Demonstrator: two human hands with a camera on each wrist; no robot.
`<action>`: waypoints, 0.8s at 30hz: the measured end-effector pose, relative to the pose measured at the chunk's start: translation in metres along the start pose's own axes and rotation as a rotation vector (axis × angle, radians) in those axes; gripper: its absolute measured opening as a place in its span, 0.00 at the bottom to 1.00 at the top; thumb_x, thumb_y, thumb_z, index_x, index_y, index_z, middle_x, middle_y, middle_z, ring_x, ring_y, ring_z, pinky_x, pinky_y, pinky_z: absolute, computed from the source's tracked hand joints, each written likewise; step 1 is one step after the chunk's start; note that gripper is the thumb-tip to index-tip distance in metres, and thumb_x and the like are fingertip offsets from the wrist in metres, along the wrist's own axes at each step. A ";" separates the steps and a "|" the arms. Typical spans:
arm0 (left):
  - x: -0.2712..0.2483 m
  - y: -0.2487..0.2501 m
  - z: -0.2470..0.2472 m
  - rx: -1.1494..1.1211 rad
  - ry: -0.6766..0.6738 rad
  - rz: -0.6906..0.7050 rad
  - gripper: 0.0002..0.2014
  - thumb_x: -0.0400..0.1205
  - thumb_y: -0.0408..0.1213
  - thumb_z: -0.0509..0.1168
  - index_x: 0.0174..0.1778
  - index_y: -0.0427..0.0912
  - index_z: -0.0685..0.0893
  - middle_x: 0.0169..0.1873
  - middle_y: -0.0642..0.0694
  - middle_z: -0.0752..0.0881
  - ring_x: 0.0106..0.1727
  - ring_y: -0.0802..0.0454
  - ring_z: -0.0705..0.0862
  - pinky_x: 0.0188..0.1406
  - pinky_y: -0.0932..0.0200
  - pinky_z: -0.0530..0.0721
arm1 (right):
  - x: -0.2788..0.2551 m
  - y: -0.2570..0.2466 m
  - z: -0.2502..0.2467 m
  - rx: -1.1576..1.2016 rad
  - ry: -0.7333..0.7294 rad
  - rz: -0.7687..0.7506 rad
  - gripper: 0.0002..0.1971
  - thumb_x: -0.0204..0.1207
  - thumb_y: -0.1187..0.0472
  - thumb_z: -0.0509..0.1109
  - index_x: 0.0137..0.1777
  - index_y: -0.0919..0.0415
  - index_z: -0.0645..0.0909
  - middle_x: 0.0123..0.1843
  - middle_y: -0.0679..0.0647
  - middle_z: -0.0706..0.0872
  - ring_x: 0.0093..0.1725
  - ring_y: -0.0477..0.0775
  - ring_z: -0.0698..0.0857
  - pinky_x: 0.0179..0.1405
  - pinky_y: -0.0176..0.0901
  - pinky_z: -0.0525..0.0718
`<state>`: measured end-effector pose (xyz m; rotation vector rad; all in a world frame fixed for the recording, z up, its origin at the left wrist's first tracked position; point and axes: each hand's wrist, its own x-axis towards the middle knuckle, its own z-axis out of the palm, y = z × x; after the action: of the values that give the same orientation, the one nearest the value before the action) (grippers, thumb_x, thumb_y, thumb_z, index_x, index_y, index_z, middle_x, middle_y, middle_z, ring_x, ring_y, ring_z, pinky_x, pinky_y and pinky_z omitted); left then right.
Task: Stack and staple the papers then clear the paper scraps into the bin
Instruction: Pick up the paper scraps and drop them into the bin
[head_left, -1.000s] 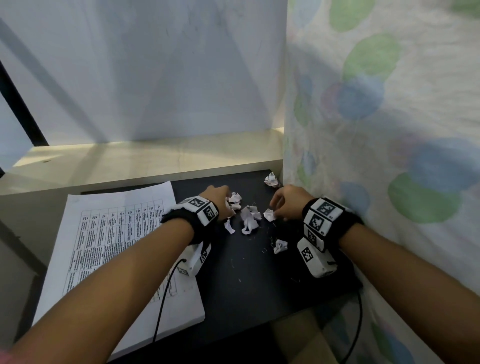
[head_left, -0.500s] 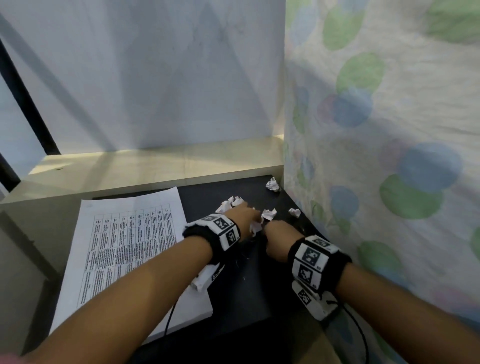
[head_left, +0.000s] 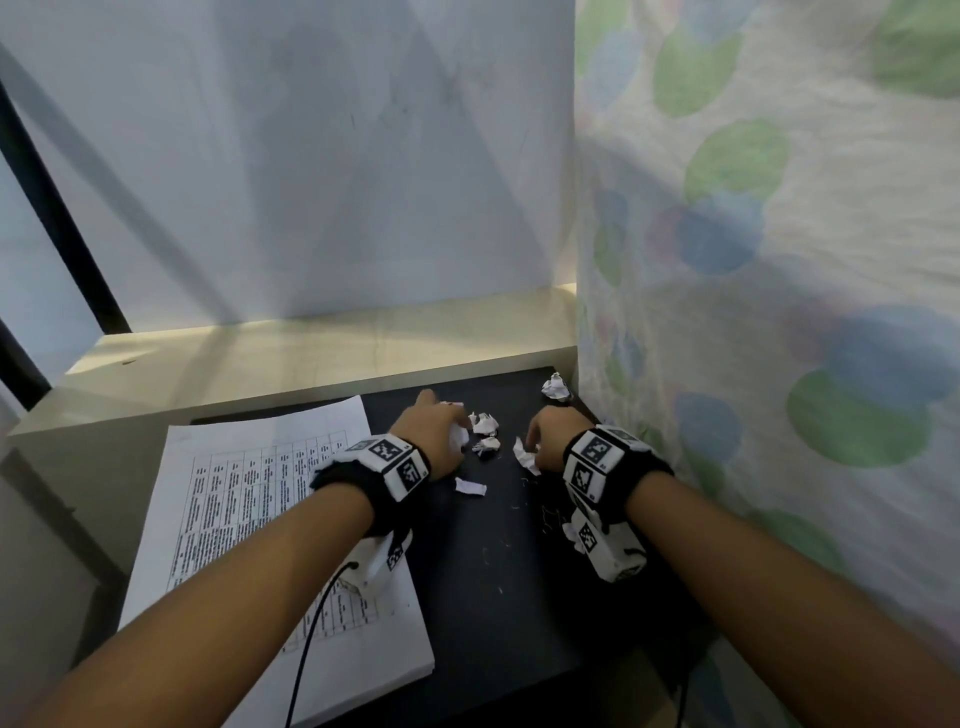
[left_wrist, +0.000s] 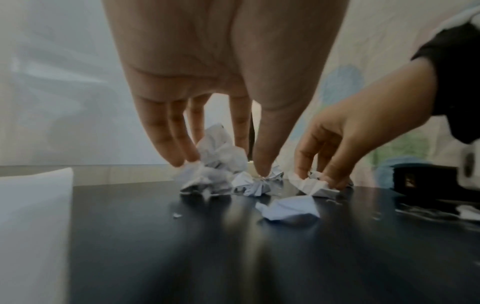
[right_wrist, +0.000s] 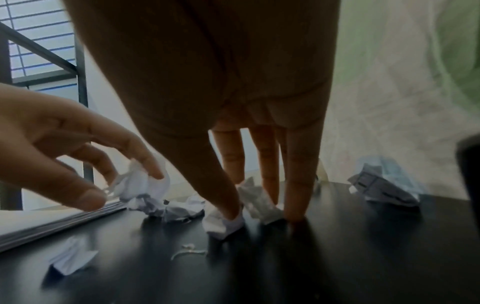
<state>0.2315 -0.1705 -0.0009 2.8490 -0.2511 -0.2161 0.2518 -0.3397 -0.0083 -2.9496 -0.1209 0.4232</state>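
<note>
- While the paper stack lies squared on the black desk, left of the scraps, both hands work the litter beside it; the stacking looks finished, though no staple or stapler can be made out.
- Just right of the stack, the left hand has fingers and thumb curled down onto a clump of crumpled scraps, pinching them together, probably so several lift at once.
- Further right of the stack, the right hand comes down on another scrap with thumb and fingertips nearly straight and touching the desk; whether it already has a true hold I cannot tell.
- One flat scrap lies loose on the desk nearer the person, between the two wrists, and a crumpled ball sits at the far corner against the spotted curtain, well away from the stack.
- No bin is in view.
- Compared with half a second ago, the hands have parted: they were nearly touching over the pile, and now a gap with two small scraps shows between them, the left hand having slid back toward the stack.
</note>
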 end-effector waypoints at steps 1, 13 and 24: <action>0.000 0.001 0.004 0.024 0.024 0.011 0.25 0.75 0.42 0.70 0.70 0.51 0.76 0.70 0.41 0.68 0.71 0.39 0.71 0.71 0.47 0.76 | 0.003 0.001 0.000 -0.014 -0.007 0.010 0.14 0.76 0.64 0.67 0.59 0.63 0.85 0.63 0.59 0.87 0.62 0.60 0.85 0.64 0.49 0.84; 0.014 0.034 0.033 0.401 -0.181 0.234 0.18 0.80 0.34 0.58 0.65 0.37 0.82 0.70 0.33 0.76 0.70 0.35 0.76 0.66 0.42 0.80 | 0.003 -0.010 0.003 -0.057 -0.077 -0.044 0.16 0.79 0.63 0.61 0.62 0.68 0.82 0.63 0.64 0.85 0.62 0.65 0.84 0.60 0.50 0.81; -0.031 0.027 0.035 0.164 -0.228 0.377 0.21 0.80 0.30 0.57 0.67 0.49 0.82 0.63 0.43 0.86 0.64 0.43 0.84 0.66 0.52 0.82 | -0.029 0.009 -0.003 0.077 -0.007 -0.169 0.21 0.67 0.55 0.78 0.62 0.53 0.85 0.63 0.53 0.86 0.63 0.53 0.84 0.60 0.38 0.78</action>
<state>0.1917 -0.1987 -0.0225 2.8617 -0.8788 -0.4584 0.2251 -0.3521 0.0008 -2.8334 -0.3435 0.4044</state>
